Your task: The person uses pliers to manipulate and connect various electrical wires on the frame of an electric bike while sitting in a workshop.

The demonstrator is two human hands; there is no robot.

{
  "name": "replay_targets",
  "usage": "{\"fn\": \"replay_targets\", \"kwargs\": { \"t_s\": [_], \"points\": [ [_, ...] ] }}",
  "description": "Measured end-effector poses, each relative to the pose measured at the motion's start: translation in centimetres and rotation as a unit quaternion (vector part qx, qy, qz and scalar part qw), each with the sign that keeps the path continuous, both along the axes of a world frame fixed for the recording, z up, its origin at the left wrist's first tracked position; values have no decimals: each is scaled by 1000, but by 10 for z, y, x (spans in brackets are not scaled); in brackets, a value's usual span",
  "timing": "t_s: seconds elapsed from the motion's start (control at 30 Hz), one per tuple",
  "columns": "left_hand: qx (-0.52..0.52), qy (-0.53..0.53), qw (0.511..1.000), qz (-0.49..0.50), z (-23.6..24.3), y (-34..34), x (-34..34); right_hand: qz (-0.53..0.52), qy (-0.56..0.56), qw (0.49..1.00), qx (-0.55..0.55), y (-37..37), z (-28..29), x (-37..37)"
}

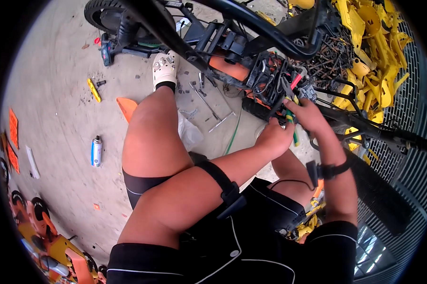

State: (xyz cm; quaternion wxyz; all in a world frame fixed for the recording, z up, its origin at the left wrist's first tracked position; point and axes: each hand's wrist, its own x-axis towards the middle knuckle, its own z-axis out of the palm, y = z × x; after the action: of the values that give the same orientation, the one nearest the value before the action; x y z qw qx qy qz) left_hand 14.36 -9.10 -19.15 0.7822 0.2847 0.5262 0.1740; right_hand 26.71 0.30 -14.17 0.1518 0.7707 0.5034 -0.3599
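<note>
A black two-wheeled vehicle frame with orange and black parts lies across the area in front of me. My left hand is closed around a tool with a green-and-yellow handle, whose working end I cannot make out. Just right of it, my right hand has its fingers closed near the tool's upper part and some cables, and hides what lies in its grip. Beyond both hands, a red handle-like piece sticks up by the exposed wiring and a silvery metal part.
On the concrete floor lie T-handled wrenches, a yellow utility knife, a spray can and a cordless drill. Yellow plastic panels and dark metal parts are piled at right. Orange parts lie at lower left.
</note>
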Motion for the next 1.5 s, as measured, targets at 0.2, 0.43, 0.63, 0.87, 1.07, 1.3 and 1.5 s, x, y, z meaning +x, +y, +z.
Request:
{"fn": "replay_targets", "kwargs": {
  "t_s": [0.2,0.43,0.63,0.87,1.07,1.3,1.5],
  "points": [
    [-10,-62,993,104,-21,20,14,-343,288,892,65,-32,-37,-1],
    [105,132,974,149,-33,41,12,-79,147,963,211,8,-85,20],
    [96,160,967,174,-98,52,9,-55,156,963,212,24,-132,17],
    [219,303,921,111,-93,83,15,-32,172,954,242,35,-141,13],
    [337,413,846,-17,-88,97,18,53,113,957,263,78,-150,29],
    [317,414,853,-16,-104,115,38,92,90,959,253,91,-172,35],
    [256,356,899,5,-109,123,44,107,59,976,178,94,-148,15]
  ]
}}
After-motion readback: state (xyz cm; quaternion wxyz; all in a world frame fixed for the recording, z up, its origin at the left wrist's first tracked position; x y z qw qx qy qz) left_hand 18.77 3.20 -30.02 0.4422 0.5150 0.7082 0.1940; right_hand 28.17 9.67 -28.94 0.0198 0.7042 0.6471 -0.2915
